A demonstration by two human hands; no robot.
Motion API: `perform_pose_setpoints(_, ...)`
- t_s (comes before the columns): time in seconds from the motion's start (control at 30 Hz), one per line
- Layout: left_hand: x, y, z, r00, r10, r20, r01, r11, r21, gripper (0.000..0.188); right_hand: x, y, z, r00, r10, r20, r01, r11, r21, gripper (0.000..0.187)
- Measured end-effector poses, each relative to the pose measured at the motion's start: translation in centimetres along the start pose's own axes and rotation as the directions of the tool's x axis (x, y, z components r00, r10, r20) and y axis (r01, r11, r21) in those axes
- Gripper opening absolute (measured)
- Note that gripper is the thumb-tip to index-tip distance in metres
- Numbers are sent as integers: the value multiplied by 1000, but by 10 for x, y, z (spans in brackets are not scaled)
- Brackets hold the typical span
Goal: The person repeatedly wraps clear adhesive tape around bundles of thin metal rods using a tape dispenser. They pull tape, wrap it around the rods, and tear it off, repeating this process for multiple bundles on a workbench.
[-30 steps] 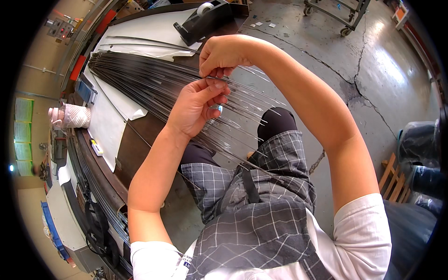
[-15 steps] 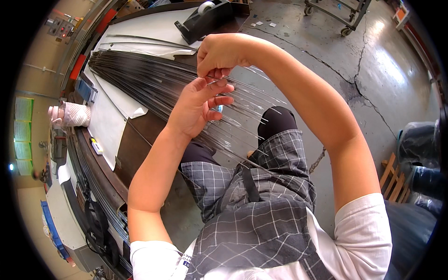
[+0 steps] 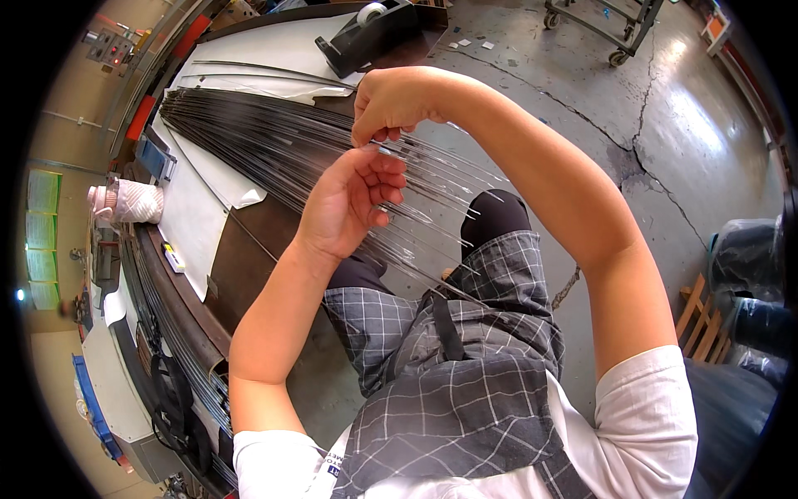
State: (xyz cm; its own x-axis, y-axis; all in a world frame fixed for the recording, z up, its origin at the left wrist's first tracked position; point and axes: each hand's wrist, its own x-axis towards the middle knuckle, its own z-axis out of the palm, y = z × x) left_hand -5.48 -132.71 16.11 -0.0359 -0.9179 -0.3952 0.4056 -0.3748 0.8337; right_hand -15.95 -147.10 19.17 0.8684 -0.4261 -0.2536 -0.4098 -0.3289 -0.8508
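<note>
A fan of thin dark rods (image 3: 249, 125) lies on the worktop at left. Its near ends, shiny and pale, stick out past the edge over my knees. At the top of these ends my right hand (image 3: 391, 104) is bent downward, fingertips pinched on one thin rod. Just below it is my left hand (image 3: 337, 200), palm turned toward me and fingers curled. Its thumb and index finger close around something small by the right fingertips; a short pale strip (image 3: 385, 151) shows there. My fingers partly hide what is held.
White paper (image 3: 274, 50) covers part of the brown worktop (image 3: 241, 258). A black tape dispenser (image 3: 366, 37) stands at its far end. Along the left are a pink-and-white cup (image 3: 137, 202) and a small yellow-and-white item (image 3: 173, 258). A wheeled cart (image 3: 619, 29) stands on the floor.
My left hand has turned slightly and its fingers have curled in, dropping a little from the right fingertips. The right hand stays almost in place, and the rods look unmoved.
</note>
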Motion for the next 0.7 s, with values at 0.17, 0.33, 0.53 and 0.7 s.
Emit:
perform_pose_setpoints(0.17, -3, -1, 2, 1000, 27, -12, -27, 999, 37, 18, 1, 0, 0, 1000, 7, -1, -7, 1000, -8, 21)
perform_pose_setpoints(0.33, -3, -3, -2, 999, 37, 15, -37, 999, -2, 12, -1, 0, -2, 1000, 14, 20, -14, 999, 32, 19)
perform_pose_setpoints(0.53, -4, -3, 2, 999, 35, -15, -35, 999, -8, 9, -2, 3, -3, 997, -10, 79, 1, 993, 119, 18)
perform_pose_setpoints(0.7, -4, -3, 2, 999, 39, -28, -38, 999, 9, 10, 0, 5, -2, 993, -8, 118, -18, 977, 214, 16)
